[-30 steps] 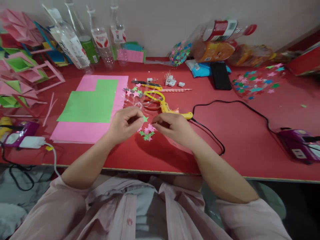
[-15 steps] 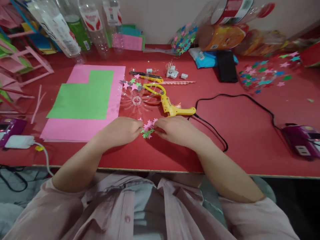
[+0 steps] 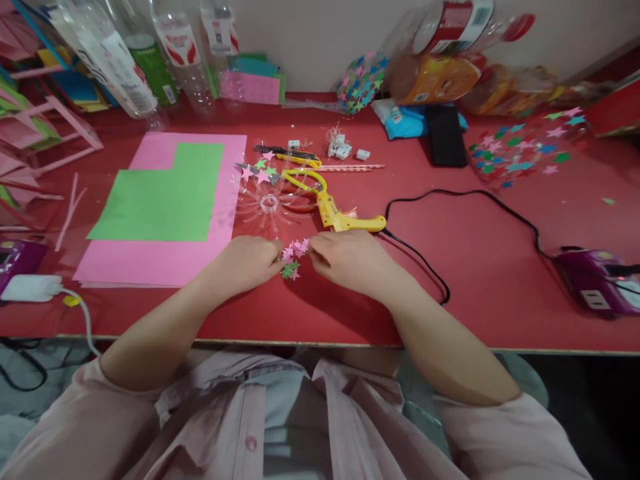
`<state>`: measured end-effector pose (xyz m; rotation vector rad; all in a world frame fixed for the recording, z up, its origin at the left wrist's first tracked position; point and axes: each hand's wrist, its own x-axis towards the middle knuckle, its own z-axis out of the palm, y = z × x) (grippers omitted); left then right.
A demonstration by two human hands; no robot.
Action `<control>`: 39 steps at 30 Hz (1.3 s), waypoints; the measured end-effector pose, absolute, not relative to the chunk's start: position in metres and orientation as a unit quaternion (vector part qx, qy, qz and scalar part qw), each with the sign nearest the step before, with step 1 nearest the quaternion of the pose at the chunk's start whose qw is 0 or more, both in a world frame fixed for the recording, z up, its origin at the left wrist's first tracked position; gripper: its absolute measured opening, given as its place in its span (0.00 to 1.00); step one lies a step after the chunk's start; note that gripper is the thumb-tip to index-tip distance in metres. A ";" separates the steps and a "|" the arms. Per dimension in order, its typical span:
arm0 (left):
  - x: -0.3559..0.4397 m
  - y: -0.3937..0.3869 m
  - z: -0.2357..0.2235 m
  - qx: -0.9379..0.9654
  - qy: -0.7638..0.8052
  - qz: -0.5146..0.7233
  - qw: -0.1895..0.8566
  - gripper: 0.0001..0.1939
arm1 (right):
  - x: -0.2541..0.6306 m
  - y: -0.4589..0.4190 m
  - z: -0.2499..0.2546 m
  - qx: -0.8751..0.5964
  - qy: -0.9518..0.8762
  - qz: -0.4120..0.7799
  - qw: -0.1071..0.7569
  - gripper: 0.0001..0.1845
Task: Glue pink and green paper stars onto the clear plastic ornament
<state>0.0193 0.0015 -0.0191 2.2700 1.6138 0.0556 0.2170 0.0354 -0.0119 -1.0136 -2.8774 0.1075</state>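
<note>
Both my hands rest on the red table (image 3: 500, 267) around a small heap of pink and green paper stars (image 3: 293, 259). My left hand (image 3: 247, 263) has its fingers curled, its fingertips pinching at the heap's left side. From the right, my right hand (image 3: 346, 259) closes its fingertips on the pink stars at the top of the heap. Just beyond the heap lies a clear plastic flower cut from a bottle (image 3: 269, 193) with stars stuck on its strips. A yellow glue gun (image 3: 343, 217) lies right behind my right hand.
Pink paper (image 3: 165, 257) with a green sheet (image 3: 160, 197) on it lies at left. Yellow scissors (image 3: 300, 177) and a knife (image 3: 287, 153) sit behind the flower. A black cord (image 3: 475, 200) runs to a purple socket box (image 3: 597, 290). Plastic bottles (image 3: 130, 60) and star-covered plastic (image 3: 520, 150) line the back.
My left hand came down from holding a green star to the heap. Both hands have closed in on the stars; the camera tilted slightly.
</note>
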 end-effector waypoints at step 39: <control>0.008 0.008 0.000 0.515 0.512 0.594 0.347 0.05 | 0.267 0.082 0.005 -0.540 -0.806 0.044 0.238 0.14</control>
